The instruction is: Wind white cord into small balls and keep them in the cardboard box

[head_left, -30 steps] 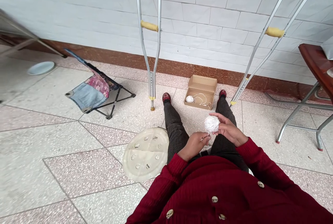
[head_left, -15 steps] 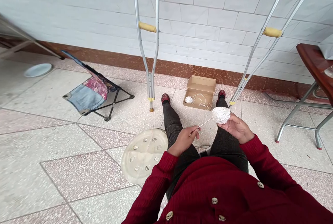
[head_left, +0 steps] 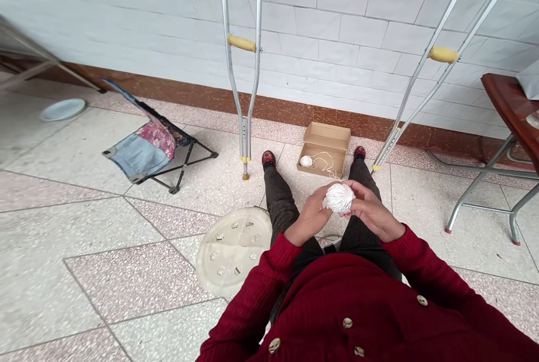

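A white ball of string (head_left: 339, 198) is between my two hands, above my lap. My left hand (head_left: 310, 215) closes round its left side, the fingertips partly hidden behind it. From the other side my right hand (head_left: 373, 210) grips the ball with thumb in front and fingers behind. Beyond them on the floor lies an open cardboard box (head_left: 322, 170), its lid tipped back toward the wall. Inside it sit a smaller white ball of string (head_left: 306, 161) and a loose strand (head_left: 327, 160) that trails toward my hands.
Two metal crutches (head_left: 245, 126) (head_left: 398, 132) lean on the tiled wall. A folding chair (head_left: 145, 151) and a pale round lid-like disc (head_left: 229, 255) are to the left. At right stands a brown table (head_left: 507, 109) with metal legs. My feet flank the box.
My left hand, which held the strand out to the left, has come up against the ball. The right hand has brought the ball left and slightly down, so both hands meet on it.
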`<state>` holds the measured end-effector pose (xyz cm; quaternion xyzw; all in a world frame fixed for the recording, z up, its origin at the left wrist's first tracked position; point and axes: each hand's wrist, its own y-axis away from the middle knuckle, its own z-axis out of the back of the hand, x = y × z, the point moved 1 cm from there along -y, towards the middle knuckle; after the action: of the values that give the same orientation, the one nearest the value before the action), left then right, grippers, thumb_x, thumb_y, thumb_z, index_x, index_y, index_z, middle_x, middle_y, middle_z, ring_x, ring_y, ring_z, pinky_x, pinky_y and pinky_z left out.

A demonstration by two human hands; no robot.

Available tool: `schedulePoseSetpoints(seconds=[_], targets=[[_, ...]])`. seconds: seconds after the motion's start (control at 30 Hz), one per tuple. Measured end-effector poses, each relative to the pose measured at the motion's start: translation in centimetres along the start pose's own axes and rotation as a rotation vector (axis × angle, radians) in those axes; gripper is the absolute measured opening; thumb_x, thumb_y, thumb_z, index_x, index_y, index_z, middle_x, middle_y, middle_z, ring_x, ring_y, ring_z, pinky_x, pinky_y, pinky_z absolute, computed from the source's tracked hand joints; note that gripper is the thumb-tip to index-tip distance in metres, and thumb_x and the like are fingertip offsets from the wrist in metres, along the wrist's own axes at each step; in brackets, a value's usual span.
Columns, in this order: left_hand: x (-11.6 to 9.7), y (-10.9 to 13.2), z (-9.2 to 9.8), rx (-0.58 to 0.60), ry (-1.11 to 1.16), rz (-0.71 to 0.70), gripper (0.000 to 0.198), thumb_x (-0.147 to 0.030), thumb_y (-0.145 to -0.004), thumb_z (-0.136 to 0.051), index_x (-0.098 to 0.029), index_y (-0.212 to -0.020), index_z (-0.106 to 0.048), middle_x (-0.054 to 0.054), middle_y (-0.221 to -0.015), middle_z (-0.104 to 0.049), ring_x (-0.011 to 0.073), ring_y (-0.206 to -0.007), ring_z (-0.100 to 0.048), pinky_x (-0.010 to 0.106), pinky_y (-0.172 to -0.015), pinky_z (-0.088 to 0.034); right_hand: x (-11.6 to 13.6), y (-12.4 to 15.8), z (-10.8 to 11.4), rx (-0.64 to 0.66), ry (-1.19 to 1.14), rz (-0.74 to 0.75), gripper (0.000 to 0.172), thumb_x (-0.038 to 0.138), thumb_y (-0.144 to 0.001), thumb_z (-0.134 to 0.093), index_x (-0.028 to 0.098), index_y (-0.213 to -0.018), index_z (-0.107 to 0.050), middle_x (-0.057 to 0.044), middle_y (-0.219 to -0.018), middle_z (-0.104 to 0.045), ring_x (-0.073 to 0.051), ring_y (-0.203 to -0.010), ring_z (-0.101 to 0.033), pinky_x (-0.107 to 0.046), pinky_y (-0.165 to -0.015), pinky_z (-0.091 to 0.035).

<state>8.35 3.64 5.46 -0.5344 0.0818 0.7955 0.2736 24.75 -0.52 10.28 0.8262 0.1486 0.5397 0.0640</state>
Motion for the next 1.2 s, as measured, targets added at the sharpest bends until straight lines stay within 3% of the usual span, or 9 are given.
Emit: schedulePoseSetpoints(seconds=[0.13, 0.3, 0.4, 0.6, 0.8, 0.9, 1.0, 1.1, 1.2], targets=[[-0.5, 0.5, -1.6, -0.007, 0.141, 0.118, 0.015, -0.016, -0.084, -0.051, -0.015, -0.092, -0.064, 0.002, -0.083, -0.07, 0.0172, -0.081, -0.064, 0.027, -0.077, -0.049, 0.1, 0.1, -0.2, -0.008, 0.061, 0.026, 0.04, 0.016, -0.065, -0.071, 0.024, -0.102, -0.058, 0.001, -0.084, -0.062, -0.012, -0.059, -0.059, -0.022, -0.048, -0.046], [-0.4, 2.0, -1.4, 0.12, 0.058, 0.136, 0.036, -0.029, -0.093, -0.043, -0.016, -0.063, -0.059, 0.0, -0.066, -0.064, 0.0132, -0.069, -0.059, 0.023, -0.072, -0.044, 0.5, -0.3, 1.2, -0.13, 0.027, 0.045, 0.034, 0.017, -0.065, -0.072, 0.02, -0.097, -0.06, 0.0, -0.082, -0.064, -0.012, -0.057, -0.06, -0.021, -0.047, -0.045], [-0.6, 2.9, -1.1, 0.195, 0.016, 0.126, 0.038, -0.03, -0.095, -0.039, -0.017, -0.065, -0.059, -0.001, -0.068, -0.064, 0.0124, -0.071, -0.058, 0.021, -0.072, -0.042, 0.4, -1.1, 2.4, -0.204, -0.009, 0.06, 0.028, 0.021, -0.067, -0.07, 0.018, -0.094, -0.061, -0.001, -0.081, -0.065, -0.012, -0.057, -0.06, -0.022, -0.047, -0.044], [-0.4, 4.6, -0.4, 0.296, -0.082, 0.141, 0.043, -0.032, -0.096, -0.037, -0.016, -0.062, -0.058, -0.001, -0.066, -0.062, 0.0117, -0.065, -0.055, 0.02, -0.067, -0.039, 0.1, -2.6, 3.9, -0.35, 0.063, 0.166, 0.035, 0.021, -0.062, -0.071, 0.019, -0.095, -0.057, -0.001, -0.087, -0.064, -0.01, -0.054, -0.058, -0.023, -0.048, -0.043], [-1.7, 4.4, 0.9, 0.342, -0.167, 0.058, 0.04, -0.029, -0.095, -0.039, -0.016, -0.061, -0.054, -0.001, -0.063, -0.057, 0.0114, -0.065, -0.052, 0.02, -0.067, -0.039, -4.7, -4.7, 5.8, -0.335, 0.362, 0.16, 0.046, 0.017, -0.053, -0.071, 0.02, -0.096, -0.054, 0.002, -0.084, -0.058, -0.01, -0.059, -0.052, -0.021, -0.048, -0.041], [-2.1, 3.4, 2.0, 0.286, -0.247, 0.004, 0.036, -0.027, -0.093, -0.044, -0.016, -0.059, -0.052, -0.002, -0.059, -0.052, 0.0121, -0.064, -0.05, 0.022, -0.073, -0.041, -7.9, -4.8, 6.3, -0.232, 0.528, 0.071, 0.048, 0.015, -0.052, -0.07, 0.02, -0.096, -0.055, 0.004, -0.081, -0.053, -0.009, -0.06, -0.049, -0.02, -0.05, -0.039], [-1.4, 2.3, 3.2, 0.209, -0.274, -0.04, 0.032, -0.022, -0.092, -0.043, -0.017, -0.063, -0.055, -0.004, -0.057, -0.052, 0.0111, -0.06, -0.048, 0.028, -0.092, -0.04, -9.6, -3.4, 5.6, -0.038, 0.564, -0.023, 0.048, 0.01, -0.051, -0.07, 0.02, -0.096, -0.057, 0.004, -0.082, -0.053, -0.009, -0.063, -0.049, -0.02, -0.054, -0.039], [-0.1, 1.6, 3.5, 0.15, -0.246, -0.048, 0.032, -0.02, -0.092, -0.043, -0.018, -0.065, -0.058, -0.004, -0.058, -0.055, 0.0106, -0.059, -0.05, 0.033, -0.101, -0.036, -8.9, -1.5, 3.8, 0.189, 0.357, -0.151, 0.047, 0.011, -0.055, -0.072, 0.021, -0.099, -0.058, 0.002, -0.088, -0.055, -0.011, -0.067, -0.052, -0.021, -0.055, -0.043], [1.0, 1.5, 2.6, 0.138, -0.138, -0.018, 0.032, -0.025, -0.093, -0.043, -0.017, -0.069, -0.063, -0.002, -0.067, -0.062, 0.0124, -0.068, -0.056, 0.029, -0.09, -0.042, -6.6, -0.2, 2.2, 0.291, 0.106, -0.177, 0.046, 0.016, -0.061, -0.074, 0.022, -0.104, -0.057, 0.0, -0.091, -0.057, -0.014, -0.072, -0.055, -0.022, -0.054, -0.047]])
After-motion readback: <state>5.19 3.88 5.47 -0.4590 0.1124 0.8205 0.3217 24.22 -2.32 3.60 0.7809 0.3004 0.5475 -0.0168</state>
